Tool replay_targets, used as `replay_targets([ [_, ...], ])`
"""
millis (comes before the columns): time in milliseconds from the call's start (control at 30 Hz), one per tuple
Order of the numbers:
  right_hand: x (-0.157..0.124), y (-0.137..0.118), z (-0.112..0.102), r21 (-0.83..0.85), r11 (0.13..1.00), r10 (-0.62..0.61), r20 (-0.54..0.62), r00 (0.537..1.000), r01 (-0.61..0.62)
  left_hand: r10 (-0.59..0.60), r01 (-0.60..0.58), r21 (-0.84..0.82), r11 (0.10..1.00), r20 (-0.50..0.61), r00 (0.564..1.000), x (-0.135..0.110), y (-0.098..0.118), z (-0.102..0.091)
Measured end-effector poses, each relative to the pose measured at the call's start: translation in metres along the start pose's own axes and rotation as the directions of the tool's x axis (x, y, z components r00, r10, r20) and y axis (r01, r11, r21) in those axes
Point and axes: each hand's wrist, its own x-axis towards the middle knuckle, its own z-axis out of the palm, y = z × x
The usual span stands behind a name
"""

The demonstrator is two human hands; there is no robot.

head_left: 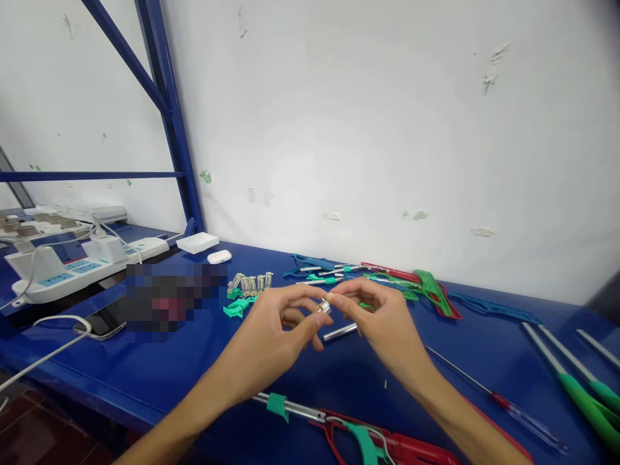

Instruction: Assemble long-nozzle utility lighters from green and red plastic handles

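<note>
Above the middle of the blue table, my left hand (285, 323) pinches a small silvery metal part (324, 307) between thumb and fingers. The fingertips of my right hand (375, 313) close on the same part from the other side. Its exact kind is too small to make out. Beneath my hands lies a short metal tube (340, 332), partly covered by the right hand. Nearer to me rests a red toy-like frame (411, 445) with a metal rod (295, 408) and green plastic clips (278, 405); my right forearm hides part of it.
Several small clear-and-metal pieces (252, 284) and green clips (236, 308) sit left of my hands. Coloured plastic frames (431, 290) lie behind. A screwdriver (527, 420) and green-handled rods (576, 381) are at right. A phone (104, 320), cable and power strip (92, 268) occupy the left.
</note>
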Motion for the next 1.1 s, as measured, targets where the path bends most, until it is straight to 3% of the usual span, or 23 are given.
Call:
replay_targets([
  [533, 0.0, -0.0008, -0.0001, -0.013, 1.0, -0.002, 0.012, 1.0, 0.003, 0.023, -0.019, 0.114, 0.993, -0.035, 0.999, -0.0013, -0.004, 0.0007],
  [900, -0.0003, -0.001, -0.0013, -0.004, 1.0, -0.021, -0.019, 1.0, 0.021, 0.007, -0.006, 0.052, 0.999, -0.013, 1.0, 0.0003, 0.0008, 0.0019],
  [1100, -0.0028, -0.0016, -0.0002, -0.035, 0.998, -0.053, 0.018, 0.998, 0.054, 0.003, -0.003, 0.005, 1.0, 0.0, 1.0, 0.0016, 0.0039, 0.0007],
])
